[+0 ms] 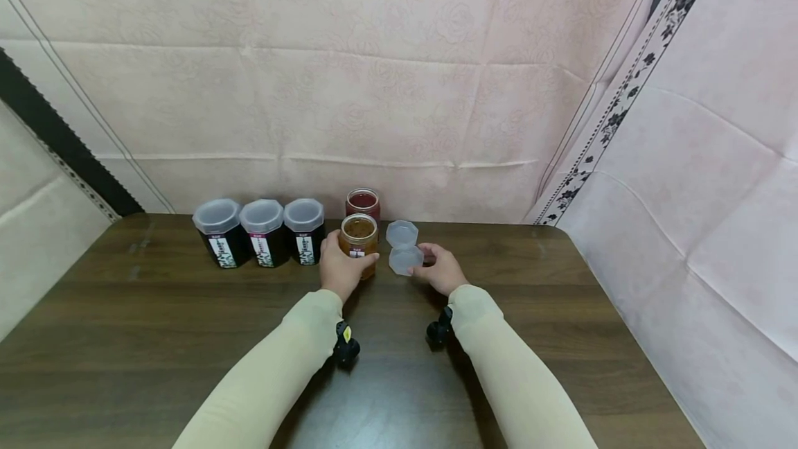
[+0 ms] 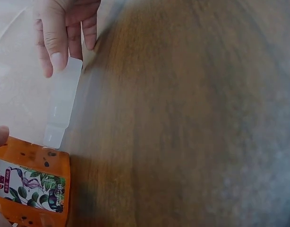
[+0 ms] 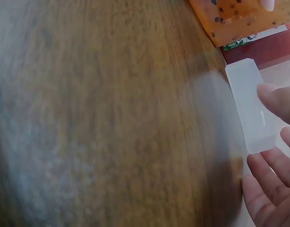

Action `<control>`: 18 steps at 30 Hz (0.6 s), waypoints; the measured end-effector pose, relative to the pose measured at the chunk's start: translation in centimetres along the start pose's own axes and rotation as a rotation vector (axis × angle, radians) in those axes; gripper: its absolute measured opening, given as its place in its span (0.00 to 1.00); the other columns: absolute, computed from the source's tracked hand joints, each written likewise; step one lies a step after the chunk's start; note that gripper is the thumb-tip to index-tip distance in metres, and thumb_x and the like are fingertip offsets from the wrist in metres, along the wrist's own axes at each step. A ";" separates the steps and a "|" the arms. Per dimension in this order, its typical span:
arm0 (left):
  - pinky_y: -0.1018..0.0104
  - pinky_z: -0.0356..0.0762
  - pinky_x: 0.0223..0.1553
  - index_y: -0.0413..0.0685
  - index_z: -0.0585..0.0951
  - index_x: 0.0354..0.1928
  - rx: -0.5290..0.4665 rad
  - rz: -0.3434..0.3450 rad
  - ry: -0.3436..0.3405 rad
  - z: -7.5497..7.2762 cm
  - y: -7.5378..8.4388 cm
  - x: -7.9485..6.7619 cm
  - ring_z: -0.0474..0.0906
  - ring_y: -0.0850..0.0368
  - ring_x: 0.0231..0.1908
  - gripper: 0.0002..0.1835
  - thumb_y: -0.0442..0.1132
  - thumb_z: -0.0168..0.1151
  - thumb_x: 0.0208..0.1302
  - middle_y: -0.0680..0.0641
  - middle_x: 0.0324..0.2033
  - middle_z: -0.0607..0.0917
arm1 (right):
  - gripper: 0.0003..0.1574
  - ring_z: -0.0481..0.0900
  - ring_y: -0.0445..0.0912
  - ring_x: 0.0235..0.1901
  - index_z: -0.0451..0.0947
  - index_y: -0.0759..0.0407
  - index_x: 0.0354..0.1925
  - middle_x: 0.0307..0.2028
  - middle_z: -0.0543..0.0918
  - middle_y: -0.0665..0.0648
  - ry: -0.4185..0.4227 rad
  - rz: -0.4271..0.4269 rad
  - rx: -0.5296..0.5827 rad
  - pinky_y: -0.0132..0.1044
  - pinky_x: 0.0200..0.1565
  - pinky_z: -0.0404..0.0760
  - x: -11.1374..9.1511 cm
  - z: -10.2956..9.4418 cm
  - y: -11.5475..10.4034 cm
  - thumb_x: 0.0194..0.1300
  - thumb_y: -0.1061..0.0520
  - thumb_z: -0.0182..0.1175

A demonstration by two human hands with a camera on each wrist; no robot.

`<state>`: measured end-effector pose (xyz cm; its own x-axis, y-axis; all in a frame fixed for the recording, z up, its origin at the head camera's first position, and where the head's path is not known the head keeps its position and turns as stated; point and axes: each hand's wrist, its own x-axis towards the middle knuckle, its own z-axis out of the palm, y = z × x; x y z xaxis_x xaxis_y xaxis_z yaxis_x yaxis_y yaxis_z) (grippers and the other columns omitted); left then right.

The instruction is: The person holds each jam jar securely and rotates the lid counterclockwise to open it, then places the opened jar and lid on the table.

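Observation:
In the head view my left hand point(image 1: 343, 270) grips a jar of orange jam point(image 1: 359, 229) with dark seeds and no lid on it. The left wrist view shows the illustrated label on this orange jar point(image 2: 36, 184). To its right, my right hand point(image 1: 441, 270) holds the right edge of a translucent white lid point(image 1: 404, 261) between thumb and fingers. In the right wrist view, the thumb point(image 3: 279, 101) lies over this lid point(image 3: 249, 106) and the other fingers are at its end. A second translucent lid point(image 1: 402, 233) lies just behind.
Behind the orange jar stands a lidless jar with dark red contents point(image 1: 363, 201). Three dark jars with translucent lids and white labels stand in a row at left, the nearest one point(image 1: 305, 244) beside my left hand. A pale patterned cloth point(image 1: 374, 89) hangs behind the wooden table point(image 1: 156, 338).

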<state>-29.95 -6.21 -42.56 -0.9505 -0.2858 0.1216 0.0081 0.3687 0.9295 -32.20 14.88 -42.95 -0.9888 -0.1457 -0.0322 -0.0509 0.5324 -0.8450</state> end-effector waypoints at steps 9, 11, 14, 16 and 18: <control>0.48 0.63 0.65 0.42 0.65 0.63 -0.011 -0.002 0.010 0.4 0.0 0.2 0.67 0.44 0.59 0.42 0.43 0.78 0.47 0.39 0.56 0.69 | 0.34 0.75 0.56 0.55 0.70 0.65 0.61 0.57 0.77 0.63 -0.002 -0.037 -0.012 0.50 0.59 0.73 0.1 0.2 0.1 0.58 0.61 0.68; 0.48 0.63 0.65 0.42 0.65 0.63 -0.011 -0.003 0.010 0.4 0.0 0.2 0.67 0.44 0.59 0.43 0.43 0.78 0.47 0.39 0.56 0.68 | 0.34 0.75 0.56 0.55 0.70 0.64 0.62 0.57 0.77 0.63 -0.002 -0.035 -0.011 0.50 0.59 0.73 0.1 0.2 0.1 0.58 0.61 0.68; 0.47 0.63 0.65 0.42 0.65 0.63 -0.007 -0.006 0.011 0.5 0.0 0.2 0.67 0.44 0.59 0.43 0.43 0.78 0.47 0.39 0.56 0.68 | 0.34 0.75 0.56 0.56 0.69 0.64 0.62 0.57 0.76 0.63 -0.004 -0.031 -0.011 0.50 0.58 0.73 0.0 0.2 -0.1 0.59 0.61 0.68; 0.47 0.62 0.65 0.41 0.65 0.63 -0.002 -0.006 0.010 0.5 0.1 0.2 0.67 0.43 0.59 0.43 0.43 0.78 0.47 0.39 0.56 0.68 | 0.34 0.74 0.56 0.56 0.70 0.64 0.62 0.58 0.76 0.63 -0.005 -0.023 -0.009 0.49 0.59 0.73 -0.1 0.2 -0.2 0.59 0.61 0.68; 0.46 0.63 0.65 0.41 0.65 0.63 0.002 -0.002 0.011 0.6 0.1 0.2 0.67 0.43 0.59 0.43 0.43 0.78 0.47 0.38 0.57 0.68 | 0.34 0.74 0.55 0.56 0.70 0.63 0.62 0.57 0.76 0.62 -0.005 -0.018 -0.012 0.50 0.59 0.73 -0.2 0.2 -0.3 0.59 0.61 0.68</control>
<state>-30.36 -5.74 -42.63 -0.9472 -0.2961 0.1232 0.0053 0.3697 0.9291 -31.92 14.63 -42.81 -0.9869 -0.1600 -0.0196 -0.0708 0.5395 -0.8390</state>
